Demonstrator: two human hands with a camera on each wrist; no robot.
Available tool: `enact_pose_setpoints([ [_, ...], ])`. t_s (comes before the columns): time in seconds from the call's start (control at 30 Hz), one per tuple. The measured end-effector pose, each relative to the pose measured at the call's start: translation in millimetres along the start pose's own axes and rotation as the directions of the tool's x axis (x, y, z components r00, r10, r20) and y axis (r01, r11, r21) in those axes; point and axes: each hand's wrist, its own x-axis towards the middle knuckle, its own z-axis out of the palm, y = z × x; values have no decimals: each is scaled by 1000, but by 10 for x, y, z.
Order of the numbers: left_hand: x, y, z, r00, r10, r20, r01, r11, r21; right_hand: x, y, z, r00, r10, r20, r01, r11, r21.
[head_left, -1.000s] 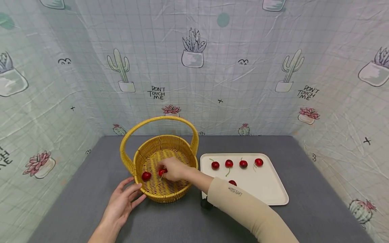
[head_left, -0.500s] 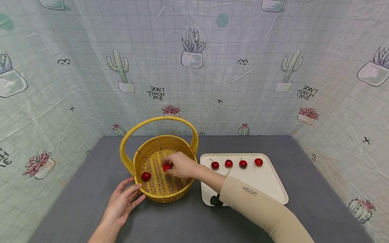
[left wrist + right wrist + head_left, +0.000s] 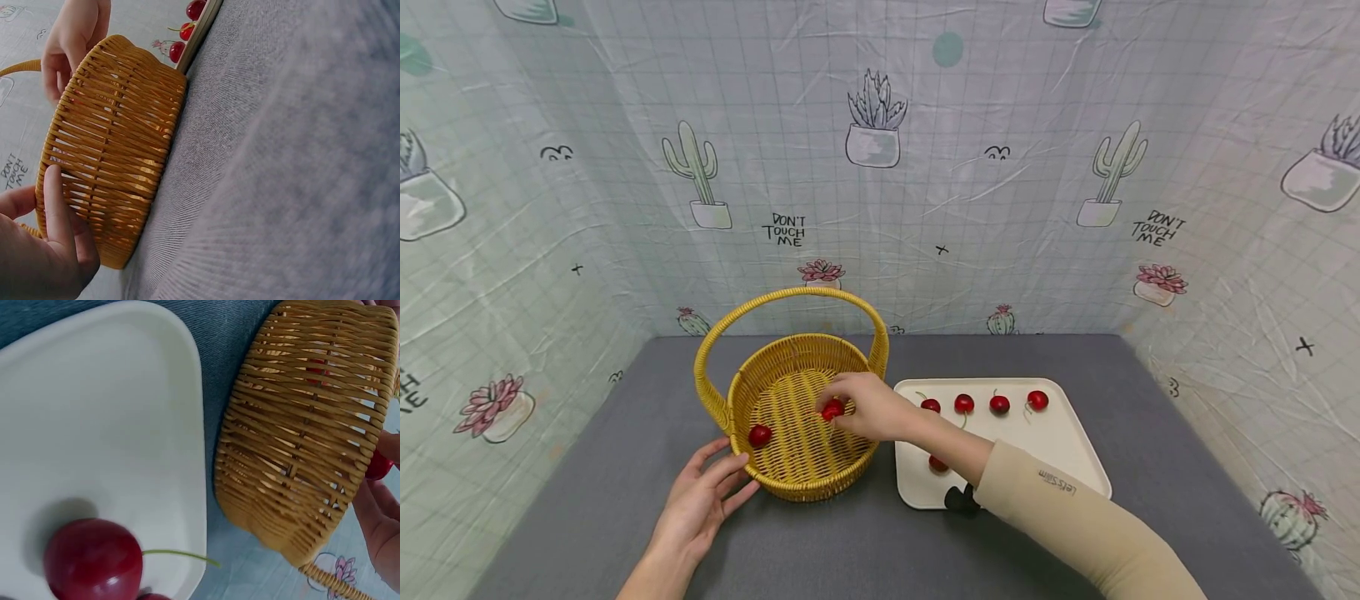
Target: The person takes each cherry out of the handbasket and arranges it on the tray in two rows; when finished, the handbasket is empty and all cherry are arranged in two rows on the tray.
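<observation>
My right hand [image 3: 871, 405] pinches a red cherry [image 3: 832, 410] by thumb and fingertips over the right side of the round yellow wicker basket [image 3: 808, 485]. Another cherry [image 3: 760, 436] lies on the basket floor at the left. My left hand [image 3: 694, 505] touches the basket's front left rim with spread fingers. In the left wrist view, one of its fingers [image 3: 55, 194] lies fairly straight along the outer weave. From the right wrist, the held cherry [image 3: 379, 465] shows beyond the rim, partly covered by the fingers.
Right of the basket stands a white tray [image 3: 1060, 467] with several cherries, a row of them along its back. One cherry [image 3: 937, 463] lies below my right forearm, which hides part of the tray. The basket's tall handle [image 3: 797, 292] arches above it. A patterned cloth hangs behind.
My right hand has moved right and slightly upward across the basket, carrying the cherry from near the floor's middle toward the right rim. The left hand and basket stay in place.
</observation>
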Motion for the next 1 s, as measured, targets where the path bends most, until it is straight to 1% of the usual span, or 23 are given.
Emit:
enact_pose_setpoints([
  [0.17,3,-5,2,1000,0,-5,0,1000,0,-109,35,-50,1000,29,-7,-29,999,42],
  [0.43,6,-7,1,1000,-5,-1,5,1000,-1,-261,54,-142,997,71,-20,-70,996,50],
  [0.7,6,-3,4,1000,-6,-3,6,1000,-2,-429,126,-199,993,75,-88,-64,991,119],
  [0.87,15,-10,3,1000,-9,-5,9,1000,-1,-547,167,-235,988,117,-104,-96,977,191],
  [1.0,25,-17,-1,1000,-10,-7,10,1000,0,-639,193,-275,984,128,-125,-100,973,208],
])
